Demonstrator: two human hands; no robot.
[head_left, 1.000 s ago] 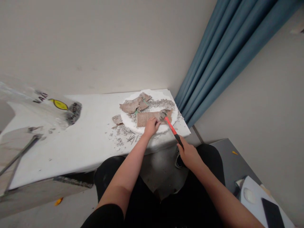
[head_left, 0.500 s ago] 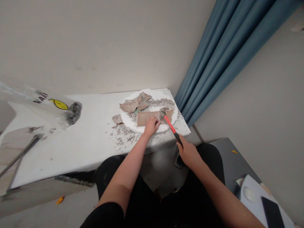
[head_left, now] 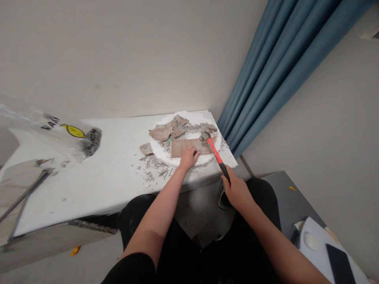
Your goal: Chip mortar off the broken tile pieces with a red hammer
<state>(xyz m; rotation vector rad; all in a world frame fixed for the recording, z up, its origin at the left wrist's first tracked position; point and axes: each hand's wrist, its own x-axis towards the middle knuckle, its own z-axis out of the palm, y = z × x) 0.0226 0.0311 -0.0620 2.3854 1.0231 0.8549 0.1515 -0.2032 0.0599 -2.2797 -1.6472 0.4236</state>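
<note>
A brown slab (head_left: 179, 148) with a dotted, textured surface lies on a round white board (head_left: 161, 156). My left hand (head_left: 189, 157) rests at the slab's near edge, its fingers curled and pressing onto it. In my right hand (head_left: 236, 189) is a hammer (head_left: 216, 152) with a red and black handle, the fingers wrapped round the black grip. The hammer's grey head is over the slab's far right part; whether it touches cannot be made out. Broken brown pieces (head_left: 166, 130) are heaped behind the slab, with grey rubble (head_left: 195, 127) beside them.
Several thin dark sticks or nails (head_left: 166, 172) and crumbs lie on the white table (head_left: 112, 177). A clear plastic bag (head_left: 63, 138) stands to the left, near a dark-ended tool (head_left: 32, 187). A blue curtain (head_left: 266, 75) hangs at the right.
The hammer and my right hand have shifted slightly right and down. My left hand stays in place on the slab, which has not visibly moved.
</note>
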